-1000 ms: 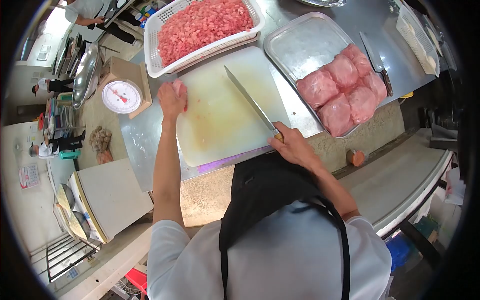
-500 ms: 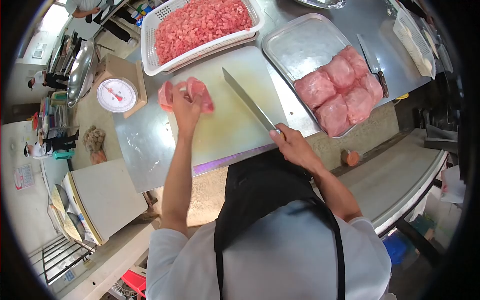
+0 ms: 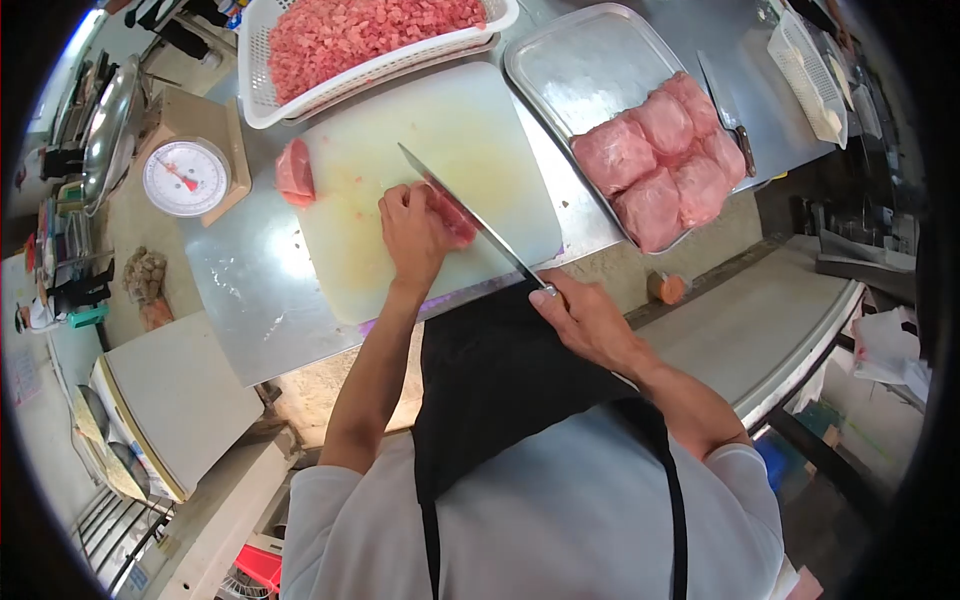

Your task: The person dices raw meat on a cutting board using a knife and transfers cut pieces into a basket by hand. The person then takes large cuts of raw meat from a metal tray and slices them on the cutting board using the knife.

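On the white cutting board, my left hand is closed on a reddish piece of meat, its fingers bent over the left side. My right hand grips the handle of a long knife. The blade slants up and to the left, along the right side of the meat; whether it touches is too small to tell. Another pink meat piece lies at the board's left edge.
A white basket of diced meat stands behind the board. To the right is a metal tray with several large meat pieces, then a second knife and a white basket. A dial scale stands at the left.
My left hand has carried one meat piece right, to beside the knife, and the other piece now lies at the board's left edge. The view has shifted slightly.
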`<state>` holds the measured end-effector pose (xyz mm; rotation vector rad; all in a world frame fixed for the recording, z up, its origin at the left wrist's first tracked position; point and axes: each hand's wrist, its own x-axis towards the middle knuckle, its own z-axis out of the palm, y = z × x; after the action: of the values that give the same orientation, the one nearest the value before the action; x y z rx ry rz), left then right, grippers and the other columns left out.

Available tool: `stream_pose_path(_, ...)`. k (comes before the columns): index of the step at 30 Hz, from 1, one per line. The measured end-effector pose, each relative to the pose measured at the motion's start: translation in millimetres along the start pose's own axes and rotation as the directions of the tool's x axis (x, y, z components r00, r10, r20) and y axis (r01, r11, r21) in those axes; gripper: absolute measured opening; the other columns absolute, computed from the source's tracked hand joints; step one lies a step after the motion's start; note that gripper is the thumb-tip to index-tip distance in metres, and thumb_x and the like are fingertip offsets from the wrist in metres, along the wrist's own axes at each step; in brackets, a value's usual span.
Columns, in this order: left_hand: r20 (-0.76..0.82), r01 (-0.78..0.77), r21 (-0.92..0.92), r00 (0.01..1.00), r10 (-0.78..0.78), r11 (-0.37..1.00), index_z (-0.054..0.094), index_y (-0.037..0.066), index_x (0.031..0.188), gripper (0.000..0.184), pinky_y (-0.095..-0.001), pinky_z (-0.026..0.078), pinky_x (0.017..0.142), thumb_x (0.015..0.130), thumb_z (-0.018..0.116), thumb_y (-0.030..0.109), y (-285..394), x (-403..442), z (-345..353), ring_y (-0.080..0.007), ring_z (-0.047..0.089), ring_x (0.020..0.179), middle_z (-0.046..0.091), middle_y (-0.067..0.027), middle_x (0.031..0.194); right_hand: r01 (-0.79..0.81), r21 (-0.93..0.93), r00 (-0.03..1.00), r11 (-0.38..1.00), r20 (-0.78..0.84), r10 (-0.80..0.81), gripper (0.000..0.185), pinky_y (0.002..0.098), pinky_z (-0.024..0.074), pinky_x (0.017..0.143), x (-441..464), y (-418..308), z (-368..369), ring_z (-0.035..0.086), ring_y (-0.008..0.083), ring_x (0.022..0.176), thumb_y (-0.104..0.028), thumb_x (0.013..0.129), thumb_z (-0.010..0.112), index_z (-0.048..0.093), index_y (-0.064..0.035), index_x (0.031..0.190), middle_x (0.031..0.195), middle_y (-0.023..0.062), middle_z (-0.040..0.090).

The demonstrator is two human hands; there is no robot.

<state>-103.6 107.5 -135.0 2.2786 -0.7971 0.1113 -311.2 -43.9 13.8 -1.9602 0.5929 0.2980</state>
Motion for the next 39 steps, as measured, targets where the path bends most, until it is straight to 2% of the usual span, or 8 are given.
stream_pose_path(7, -0.048, -0.030, -0.030, 0.998, 0.028, 0.999, 0.065, 0.001, 0.122, 0.043, -0.0499, 0.046, 0.091, 0.080, 0.056, -0.003, -4, 0, 5, -0.0387, 0.052, 0.104, 0.054, -0.0187, 0.110, -0.198, -0.032, 0.972, 0.980, 0.123, 0.200, 0.042, 0.0545, 0.0499, 0.074, -7, -30, -6, 0.066, 0.0507, 0.080, -0.034, 0.108, 0.055, 0.059, 0.0029, 0.128, 0.079, 0.0295, 0.066)
stream_pose_path(12, -0.001, -0.001, -0.076, 1.000, 0.001, 0.997, 0.063, -0.001, 0.123, 0.043, -0.0510, 0.044, 0.095, 0.081, 0.053, -0.002, -3, -5, 5, -0.0404, 0.051, 0.107, 0.053, -0.0208, 0.114, 0.111, -0.053, 0.994, 0.992, 0.009, -0.111, 0.041, 0.0611, 0.0485, 0.078, 58, -3, 36, 0.066, 0.0546, 0.087, -0.033, 0.109, 0.053, 0.057, 0.0062, 0.120, 0.083, 0.0324, 0.067)
stream_pose_path(15, 0.019, 0.016, -0.082, 1.000, -0.015, 0.997, 0.060, -0.004, 0.123, 0.041, -0.0515, 0.043, 0.099, 0.084, 0.050, -0.001, -9, -2, 5, -0.0422, 0.050, 0.111, 0.052, -0.0234, 0.118, -0.008, -0.083, 0.997, 0.996, 0.072, 0.014, 0.040, 0.0627, 0.0476, 0.081, 83, -25, 38, 0.065, 0.0557, 0.091, -0.033, 0.109, 0.052, 0.056, 0.0060, 0.115, 0.088, 0.0355, 0.067)
stream_pose_path(20, -0.016, -0.020, -0.115, 1.000, 0.018, 0.993, 0.058, -0.004, 0.116, 0.033, -0.0537, 0.041, 0.100, 0.084, 0.051, 0.000, -13, -1, 10, -0.0438, 0.049, 0.111, 0.051, -0.0241, 0.118, -0.041, -0.118, 0.996, 0.992, 0.072, 0.050, 0.042, 0.0642, 0.0477, 0.081, 44, -18, 31, 0.065, 0.0575, 0.088, -0.036, 0.108, 0.054, 0.055, 0.0048, 0.116, 0.088, 0.0343, 0.068)
stream_pose_path(24, -0.004, -0.002, -0.146, 1.000, 0.002, 0.989, 0.057, -0.004, 0.116, 0.031, -0.0544, 0.041, 0.098, 0.086, 0.052, 0.002, -8, -1, 4, -0.0448, 0.049, 0.110, 0.051, -0.0249, 0.117, 0.112, -0.142, 0.993, 0.983, -0.016, -0.116, 0.043, 0.0641, 0.0486, 0.079, 86, -1, 59, 0.065, 0.0573, 0.085, -0.037, 0.107, 0.054, 0.056, 0.0048, 0.117, 0.086, 0.0327, 0.069)
stream_pose_path(27, -0.023, -0.033, -0.146, 0.999, 0.030, 0.989, 0.056, -0.004, 0.116, 0.030, -0.0544, 0.041, 0.097, 0.087, 0.053, 0.002, -17, -6, 6, -0.0446, 0.050, 0.109, 0.051, -0.0251, 0.115, 0.057, -0.201, 0.998, 0.978, -0.013, -0.061, 0.046, 0.0581, 0.0509, 0.077, 102, -10, 58, 0.066, 0.0543, 0.084, -0.037, 0.108, 0.053, 0.055, 0.0043, 0.129, 0.085, 0.0341, 0.067)
stream_pose_path(32, 0.015, 0.041, -0.187, 0.999, -0.039, 0.981, 0.056, -0.003, 0.117, 0.028, -0.0545, 0.042, 0.095, 0.089, 0.054, 0.002, -11, -2, 3, -0.0446, 0.051, 0.108, 0.052, -0.0243, 0.114, -0.014, -0.042, 1.000, 0.999, 0.003, 0.014, 0.040, 0.0609, 0.0505, 0.077, 31, -37, 32, 0.065, 0.0560, 0.084, -0.035, 0.107, 0.056, 0.059, 0.0044, 0.115, 0.083, 0.0326, 0.068)
stream_pose_path(39, -0.015, 0.024, -0.195, 1.000, -0.028, 0.980, 0.055, -0.004, 0.112, 0.029, -0.0552, 0.041, 0.097, 0.086, 0.062, 0.006, -10, -1, 6, -0.0450, 0.049, 0.109, 0.050, -0.0239, 0.115, 0.108, -0.143, 0.992, 0.984, -0.045, -0.115, 0.044, 0.0620, 0.0505, 0.079, 100, -16, 77, 0.066, 0.0559, 0.085, -0.036, 0.107, 0.055, 0.055, 0.0065, 0.120, 0.084, 0.0339, 0.068)
